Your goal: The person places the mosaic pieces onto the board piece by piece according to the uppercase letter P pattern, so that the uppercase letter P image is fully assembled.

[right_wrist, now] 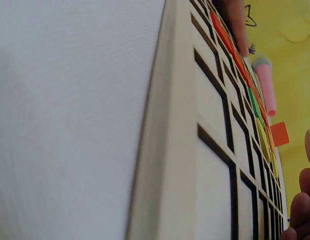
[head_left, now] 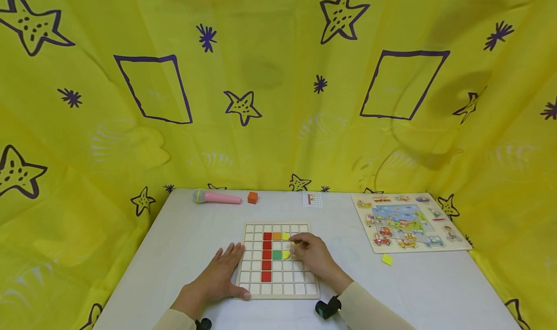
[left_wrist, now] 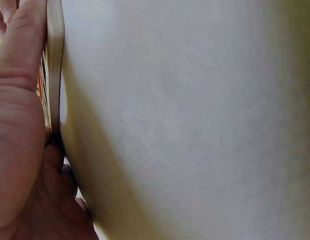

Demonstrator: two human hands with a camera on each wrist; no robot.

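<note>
A wooden grid board (head_left: 278, 296) lies on the table, its white cells partly filled with tiles. Several red tiles (head_left: 266, 265) form a column. An orange tile (head_left: 276, 236) and a yellow tile (head_left: 285, 236) are in the upper row; lower down, a green tile (head_left: 277, 255) adjoins a yellow round-edged tile (head_left: 285, 254). My left hand (head_left: 219, 274) rests against the board's left edge, fingers extended and thumb at the lower left corner. Over the board's right side, my right hand (head_left: 315, 255) pinches a small yellow tile, mostly hidden by the fingers.
Behind the board are a pink toy microphone (head_left: 222, 198), an orange cube (head_left: 253, 197) and a small pattern card (head_left: 312, 199). A picture puzzle board (head_left: 367, 223) lies at the right, a loose yellow tile (head_left: 387, 259) near it. Yellow curtains (head_left: 278, 151) surround the table.
</note>
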